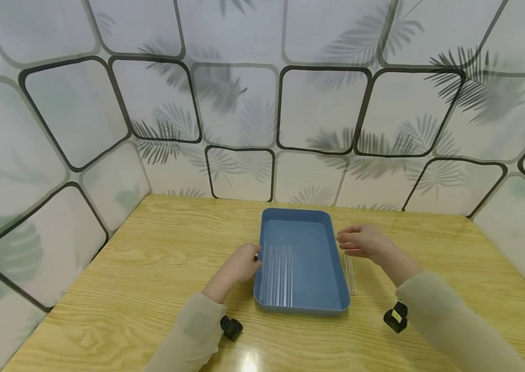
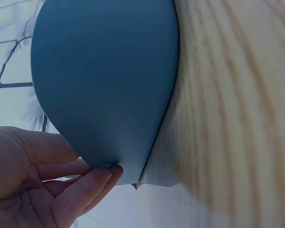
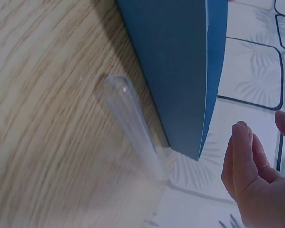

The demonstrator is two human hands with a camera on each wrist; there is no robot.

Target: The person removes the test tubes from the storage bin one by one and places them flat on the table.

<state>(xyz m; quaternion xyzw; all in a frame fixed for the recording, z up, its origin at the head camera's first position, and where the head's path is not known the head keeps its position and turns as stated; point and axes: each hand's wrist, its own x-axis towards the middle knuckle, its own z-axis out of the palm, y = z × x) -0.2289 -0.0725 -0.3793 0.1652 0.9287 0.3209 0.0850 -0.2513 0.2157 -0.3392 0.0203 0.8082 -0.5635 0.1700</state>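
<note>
A blue rectangular tray (image 1: 318,258) lies on the wooden table, with several clear tubes (image 1: 278,276) side by side along its left half. At the tray's left edge, my left hand (image 1: 243,262) holds the rim. The left wrist view shows fingertips (image 2: 115,172) against the outer wall, while other fingers pass behind the rim. A single clear test tube (image 3: 133,123) with a rounded end rests on the table beside the tray's right wall. Above its far end hovers my right hand (image 1: 362,241), fingers extended and holding nothing; the right wrist view shows it apart from the tube.
The wooden table (image 1: 151,279) extends to both sides of the tray. Patterned fabric walls (image 1: 244,113) with leaf prints and dark rounded outlines enclose the back and sides. Each wrist carries a small black device (image 1: 231,328).
</note>
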